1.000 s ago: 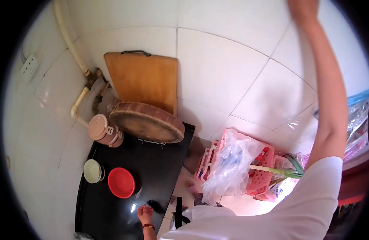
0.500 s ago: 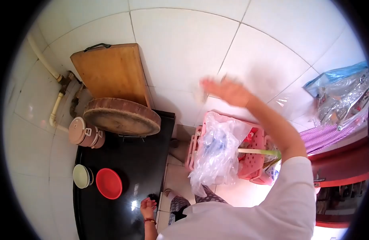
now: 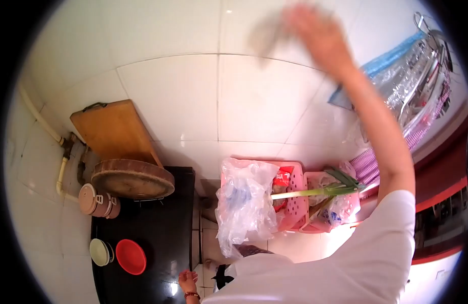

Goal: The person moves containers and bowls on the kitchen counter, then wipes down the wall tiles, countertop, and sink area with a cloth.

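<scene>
From here I can't tell the grip of my blurred, raised right hand (image 3: 320,38); the greyish smear (image 3: 267,36) just beside it may be something held. My left hand (image 3: 188,281), loosely uncurled, is at the glossy black bench (image 3: 163,228)'s edge. Between them, a crumpled clear plastic bag (image 3: 244,200) partly hides the pink perforated basket (image 3: 296,195).

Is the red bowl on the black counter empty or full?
Empty: the red bowl stands open at the top, and only its plain red inside shows.

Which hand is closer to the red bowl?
Left. In the picture, the left hand is below and right of the red bowl; the right hand is raised much farther away, before the tiled wall.
</scene>
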A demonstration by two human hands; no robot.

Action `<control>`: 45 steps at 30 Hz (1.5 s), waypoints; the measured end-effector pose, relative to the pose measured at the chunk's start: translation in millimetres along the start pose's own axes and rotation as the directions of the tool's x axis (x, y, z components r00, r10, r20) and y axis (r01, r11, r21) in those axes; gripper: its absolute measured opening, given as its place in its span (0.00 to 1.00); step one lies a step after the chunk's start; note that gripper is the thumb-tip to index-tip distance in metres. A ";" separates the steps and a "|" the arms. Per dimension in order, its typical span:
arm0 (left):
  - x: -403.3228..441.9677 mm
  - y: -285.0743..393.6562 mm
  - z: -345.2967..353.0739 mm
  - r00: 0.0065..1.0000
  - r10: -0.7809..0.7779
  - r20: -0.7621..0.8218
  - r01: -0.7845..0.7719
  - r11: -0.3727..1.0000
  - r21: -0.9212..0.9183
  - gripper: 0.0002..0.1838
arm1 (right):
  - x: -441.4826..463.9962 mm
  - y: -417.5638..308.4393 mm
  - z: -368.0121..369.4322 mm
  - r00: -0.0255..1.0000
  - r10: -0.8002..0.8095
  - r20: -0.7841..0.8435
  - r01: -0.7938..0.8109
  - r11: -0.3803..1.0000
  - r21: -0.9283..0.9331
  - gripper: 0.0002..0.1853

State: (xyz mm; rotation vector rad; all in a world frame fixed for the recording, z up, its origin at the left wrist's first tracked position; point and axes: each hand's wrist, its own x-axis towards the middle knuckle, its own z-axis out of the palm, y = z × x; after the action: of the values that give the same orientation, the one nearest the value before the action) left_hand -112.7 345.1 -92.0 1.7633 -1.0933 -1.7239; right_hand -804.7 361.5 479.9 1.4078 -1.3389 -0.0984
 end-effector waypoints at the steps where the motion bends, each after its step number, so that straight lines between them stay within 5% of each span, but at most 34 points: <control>1: 9.0 3.1 1.2 0.999 0.018 0.047 -0.015 0.998 -0.067 0.06 | 39.6 31.5 -11.5 0.937 0.340 -0.079 -0.342 0.940 -0.012 0.22; 2: 10.1 9.2 3.7 0.998 0.042 0.047 -0.039 0.997 -0.066 0.06 | 57.1 61.6 -15.0 0.849 0.382 -0.365 -0.431 0.901 -0.059 0.23; 4: 14.6 21.5 14.1 0.995 0.090 0.045 -0.087 0.994 -0.066 0.06 | 79.9 88.2 -24.3 0.696 0.483 -0.531 -0.623 0.774 -0.113 0.24; 7: 16.0 17.0 14.9 0.994 0.075 0.078 -0.076 0.997 0.007 0.07 | 41.9 29.0 14.8 0.716 0.418 -0.559 -0.586 0.795 -0.156 0.24; 9: 7.9 12.8 21.0 0.996 0.028 0.082 -0.034 0.996 0.077 0.08 | -18.1 -54.2 34.3 0.834 0.524 -0.173 -0.549 0.760 -0.347 0.25; 11: 1.1 8.9 14.1 0.989 0.071 0.128 -0.095 0.977 0.192 0.08 | -94.3 -116.6 78.3 0.933 0.349 0.085 -0.359 0.908 0.215 0.28; 13: -2.3 10.8 11.2 0.990 0.052 0.128 -0.091 0.943 0.320 0.07 | -171.7 -173.9 96.7 0.971 0.136 0.196 -0.191 0.934 0.301 0.29; 15: 11.7 0.6 -3.2 0.987 0.042 0.153 -0.101 0.910 0.401 0.08 | -225.5 -212.2 82.4 0.952 -0.073 0.297 0.031 0.989 0.144 0.28; 17: 37.7 -21.0 -24.0 0.982 -0.004 0.188 -0.067 0.927 0.370 0.09 | -240.4 -215.5 81.1 0.950 -0.159 0.269 0.113 0.977 0.180 0.26; 20: 34.3 12.5 -27.7 0.905 -0.085 0.417 -0.304 0.554 0.775 0.22 | -250.3 -216.6 71.1 0.968 0.117 0.223 -0.157 0.973 0.170 0.26; 21: 15.1 32.1 -8.8 0.856 0.130 0.501 -0.516 0.280 0.810 0.17 | -264.1 -211.9 70.7 0.930 0.266 0.255 -0.309 0.939 0.149 0.27; 22: 24.4 28.4 -5.3 0.868 0.136 0.478 -0.482 0.469 0.740 0.14 | -276.7 -204.7 72.1 0.873 0.402 0.277 -0.448 0.885 0.125 0.28; 24: 49.8 13.7 -11.5 0.897 0.126 0.423 -0.353 0.781 0.515 0.09 | -318.8 -190.9 79.5 0.721 0.692 0.051 -0.691 0.709 0.144 0.26; 25: 52.5 16.2 -10.5 0.899 0.129 0.418 -0.355 0.774 0.525 0.10 | -346.9 -188.1 84.4 0.576 0.817 0.001 -0.811 0.571 0.130 0.26; 27: 47.4 17.1 -0.3 0.903 0.127 0.409 -0.352 0.764 0.540 0.10 | -429.6 -201.4 120.6 0.048 0.999 0.025 -0.997 0.050 -0.059 0.26; 29: 33.8 30.2 -2.2 0.816 0.231 0.530 -0.571 0.466 0.676 0.12 | -432.3 -211.0 119.3 -0.304 0.948 0.091 -0.836 -0.219 -0.503 0.27; 30: 26.6 36.9 1.4 0.756 0.262 0.600 -0.655 0.287 0.699 0.13 | -421.4 -218.1 122.1 -0.357 0.918 0.172 -0.586 -0.077 -0.807 0.27; 31: 2.7 57.2 21.1 0.835 0.154 0.528 -0.543 0.383 0.748 0.17 | -401.5 -223.7 125.2 -0.433 0.874 0.219 -0.250 0.117 -0.961 0.27; 32: 4.6 59.3 18.0 0.844 0.127 0.521 -0.522 0.418 0.743 0.18 | -383.3 -244.1 135.4 -0.535 0.842 0.077 -0.667 -0.365 -0.650 0.28; 33: 5.8 59.8 18.8 0.850 0.095 0.518 -0.500 0.455 0.737 0.19 | -363.1 -274.7 151.3 -0.668 0.744 0.023 -0.744 -0.668 -0.017 0.28; 34: 6.8 60.4 23.8 0.853 0.061 0.519 -0.478 0.490 0.729 0.20 | -309.9 -302.0 154.2 -0.636 0.768 -0.073 -0.770 -0.625 0.130 0.30; 35: 8.0 62.8 26.2 0.860 0.064 0.506 -0.482 0.430 0.763 0.18 | -266.7 -324.2 144.8 -0.783 0.606 0.142 -0.601 -0.795 0.083 0.34; 36: 9.1 67.8 30.6 0.868 0.074 0.492 -0.482 0.367 0.796 0.17 | -242.5 -360.2 161.5 -0.680 0.733 0.007 -0.732 -0.680 0.045 0.32; 38: 15.3 75.3 43.2 0.866 0.083 0.492 -0.491 0.318 0.811 0.16 | -200.0 -377.5 132.7 -0.691 0.660 0.293 -0.618 -0.751 0.234 0.26; 42: 12.2 105.7 82.0 0.863 0.085 0.499 -0.496 0.333 0.802 0.18 | -250.4 -347.2 136.5 -0.724 0.659 0.203 -0.634 -0.752 0.178 0.21; 43: 7.0 116.2 94.9 0.869 0.090 0.486 -0.487 0.329 0.809 0.18 | -271.6 -323.0 127.0 -0.652 0.749 0.118 -0.689 -0.650 0.322 0.20; 45: 39.1 97.9 87.4 0.853 0.046 0.520 -0.509 0.294 0.809 0.17 | -335.7 -272.0 129.1 -0.561 0.827 -0.048 -0.817 -0.543 0.195 0.22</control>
State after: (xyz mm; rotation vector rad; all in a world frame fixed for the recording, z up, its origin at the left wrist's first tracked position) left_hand -223.4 275.4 -51.5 1.4842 -2.8739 -1.2348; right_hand -838.9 448.3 38.7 -0.5237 -1.9173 1.4243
